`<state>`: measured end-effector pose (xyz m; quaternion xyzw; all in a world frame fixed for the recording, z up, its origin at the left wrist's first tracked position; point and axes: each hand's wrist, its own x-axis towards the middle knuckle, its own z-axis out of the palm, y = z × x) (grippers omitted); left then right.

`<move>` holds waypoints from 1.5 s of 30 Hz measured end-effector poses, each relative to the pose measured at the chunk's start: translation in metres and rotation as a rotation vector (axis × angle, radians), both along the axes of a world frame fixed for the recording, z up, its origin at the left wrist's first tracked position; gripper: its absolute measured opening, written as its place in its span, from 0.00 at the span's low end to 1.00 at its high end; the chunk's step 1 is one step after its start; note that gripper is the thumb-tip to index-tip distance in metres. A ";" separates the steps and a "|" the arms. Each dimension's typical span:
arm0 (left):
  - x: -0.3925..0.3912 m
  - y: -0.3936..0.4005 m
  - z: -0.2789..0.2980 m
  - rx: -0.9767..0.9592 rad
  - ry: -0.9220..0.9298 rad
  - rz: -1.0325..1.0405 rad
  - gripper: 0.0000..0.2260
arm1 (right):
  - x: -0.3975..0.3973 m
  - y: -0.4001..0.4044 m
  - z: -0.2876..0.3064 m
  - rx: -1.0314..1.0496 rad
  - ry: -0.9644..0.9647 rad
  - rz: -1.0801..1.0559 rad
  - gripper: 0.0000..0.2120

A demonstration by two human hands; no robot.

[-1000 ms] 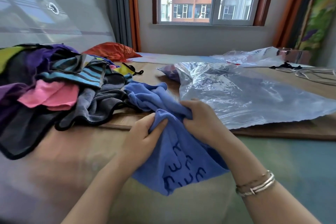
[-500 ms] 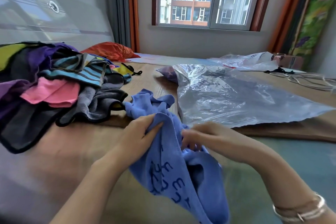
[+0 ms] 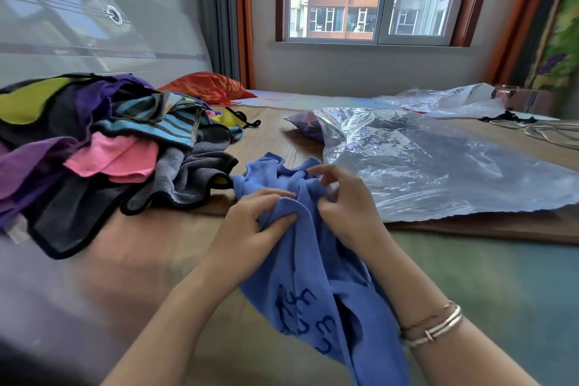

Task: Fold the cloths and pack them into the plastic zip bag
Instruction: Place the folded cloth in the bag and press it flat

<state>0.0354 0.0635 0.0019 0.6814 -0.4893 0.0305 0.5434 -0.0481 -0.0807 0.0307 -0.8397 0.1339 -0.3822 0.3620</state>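
Both hands pinch the bunched blue cloth (image 3: 313, 276): left hand (image 3: 253, 223), right hand (image 3: 341, 207). It may fold crooked because it is crumpled. The plastic zip bag (image 3: 438, 166) lies flat just beyond and could slide.

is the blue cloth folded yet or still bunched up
Still bunched up. The blue cloth hangs crumpled in uneven creases, gripped by the left hand and right hand, with no flat, squared fold.

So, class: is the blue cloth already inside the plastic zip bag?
No. The blue cloth is gripped by both hands, left hand and right hand, beside the plastic zip bag.
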 end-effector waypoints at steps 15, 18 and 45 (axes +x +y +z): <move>-0.015 -0.022 -0.006 0.133 -0.261 -0.082 0.09 | -0.062 -0.017 0.002 0.323 -0.015 0.098 0.13; -0.022 -0.021 -0.007 0.151 -0.261 -0.078 0.13 | -0.064 -0.022 -0.001 0.421 0.209 0.006 0.05; -0.040 -0.004 0.014 -0.146 0.052 -0.122 0.06 | -0.061 0.003 -0.007 0.201 0.000 0.365 0.07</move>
